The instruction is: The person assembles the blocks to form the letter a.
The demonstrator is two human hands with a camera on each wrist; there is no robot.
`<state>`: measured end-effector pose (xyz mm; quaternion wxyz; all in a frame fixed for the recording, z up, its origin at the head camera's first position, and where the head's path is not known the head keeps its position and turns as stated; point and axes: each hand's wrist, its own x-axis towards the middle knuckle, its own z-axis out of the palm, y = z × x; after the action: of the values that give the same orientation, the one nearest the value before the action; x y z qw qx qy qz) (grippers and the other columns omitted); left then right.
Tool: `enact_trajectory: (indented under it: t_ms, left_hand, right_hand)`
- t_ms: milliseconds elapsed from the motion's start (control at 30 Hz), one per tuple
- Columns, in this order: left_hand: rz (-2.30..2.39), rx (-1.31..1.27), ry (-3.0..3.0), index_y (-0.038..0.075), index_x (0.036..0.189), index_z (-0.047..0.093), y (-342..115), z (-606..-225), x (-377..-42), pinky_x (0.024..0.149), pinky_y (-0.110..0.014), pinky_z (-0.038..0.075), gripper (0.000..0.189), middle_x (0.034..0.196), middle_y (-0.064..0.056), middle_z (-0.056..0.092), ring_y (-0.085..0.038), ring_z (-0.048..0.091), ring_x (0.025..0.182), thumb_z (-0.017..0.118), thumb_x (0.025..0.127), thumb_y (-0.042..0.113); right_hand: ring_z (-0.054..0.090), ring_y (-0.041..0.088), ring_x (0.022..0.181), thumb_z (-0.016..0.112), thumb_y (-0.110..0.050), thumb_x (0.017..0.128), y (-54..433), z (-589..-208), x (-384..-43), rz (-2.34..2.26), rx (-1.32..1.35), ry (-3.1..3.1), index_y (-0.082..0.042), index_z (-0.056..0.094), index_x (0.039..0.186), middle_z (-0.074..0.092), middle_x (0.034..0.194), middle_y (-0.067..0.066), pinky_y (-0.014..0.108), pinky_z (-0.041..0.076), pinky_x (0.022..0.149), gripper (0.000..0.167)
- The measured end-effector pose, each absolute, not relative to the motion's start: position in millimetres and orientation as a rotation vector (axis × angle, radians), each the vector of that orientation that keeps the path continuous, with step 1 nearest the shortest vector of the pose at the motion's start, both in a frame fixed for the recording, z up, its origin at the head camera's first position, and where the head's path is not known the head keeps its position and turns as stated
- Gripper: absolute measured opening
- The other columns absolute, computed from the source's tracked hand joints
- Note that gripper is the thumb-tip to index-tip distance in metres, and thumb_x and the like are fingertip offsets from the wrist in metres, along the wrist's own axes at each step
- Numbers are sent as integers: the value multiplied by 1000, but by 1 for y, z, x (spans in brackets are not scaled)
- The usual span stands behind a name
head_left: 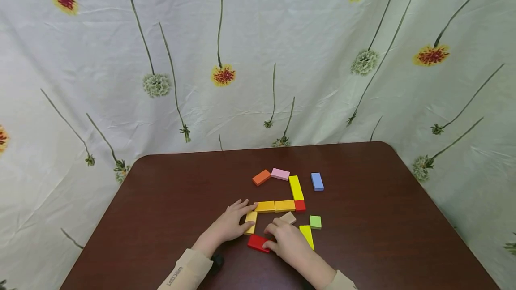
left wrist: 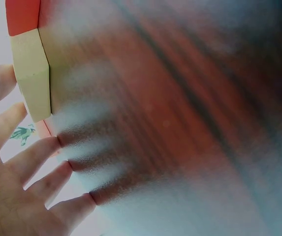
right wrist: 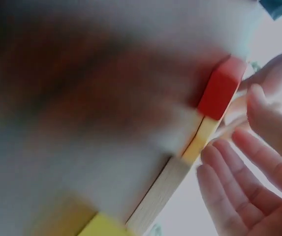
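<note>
In the head view, my left hand (head_left: 230, 223) lies spread flat at the left of a line of blocks. Its thumb touches a yellow-orange block (head_left: 251, 223), and the index fingertip reaches the end of another orange-yellow block (head_left: 264, 207). My right hand (head_left: 291, 241) has its thumb at the right end of a red block (head_left: 257, 243), with the other fingers loosely bent above the table. The right wrist view shows the thumb beside the red block (right wrist: 222, 88) and nothing within the fingers. A beige block (head_left: 288, 218) lies just beyond the right fingers.
A second orange-yellow block (head_left: 285, 206), a small red block (head_left: 300, 206), a long yellow block (head_left: 296, 187), a pink block (head_left: 280, 174) and an orange block (head_left: 261, 177) continue the line. Right of it lie blue (head_left: 317, 181), green (head_left: 316, 222) and yellow (head_left: 307, 236) blocks.
</note>
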<state>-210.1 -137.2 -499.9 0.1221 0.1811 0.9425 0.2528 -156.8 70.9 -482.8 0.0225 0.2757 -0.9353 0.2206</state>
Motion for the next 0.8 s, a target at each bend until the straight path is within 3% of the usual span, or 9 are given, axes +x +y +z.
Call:
enact_trajectory:
  t_ms: [167,333,433,633,800]
  left_hand:
    - [725,519,2759,17,145,51,-137,-500,-210,114,-67,25,54,154,-20,40,-44,29,146,66,94,28]
    - [723,508,2752,18,145,51,-137,-500,-208,114,-66,25,55,154,-19,40,-43,28,146,66,94,28]
    - [721,506,2748,18,145,51,-137,-500,-207,114,-66,25,55,154,-19,40,-43,28,146,66,94,29]
    - [723,495,2755,19,145,51,-138,-500,-208,114,-66,25,54,154,-19,40,-43,28,146,66,94,28]
    - [715,494,2757,20,145,51,-137,-500,-208,114,-66,25,55,154,-19,40,-43,29,146,66,94,28]
  right_hand:
    - [59,11,77,81,-12,80,85,-481,-167,659,753,-2795,-9,75,96,67,88,-1,25,56,69,18]
    - [63,21,88,79,2,76,95,-483,-173,552,743,-2844,-7,77,101,72,99,5,31,58,76,27]
    - [62,22,91,80,2,75,97,-487,-175,448,777,-2846,-7,77,104,73,103,6,28,57,76,30]
    - [55,16,81,83,-6,76,99,-491,-177,393,820,-2814,-10,77,97,71,90,0,26,52,70,22]
    - [56,14,81,82,-7,77,104,-488,-171,430,886,-2843,-11,76,95,67,87,-2,26,54,73,19]
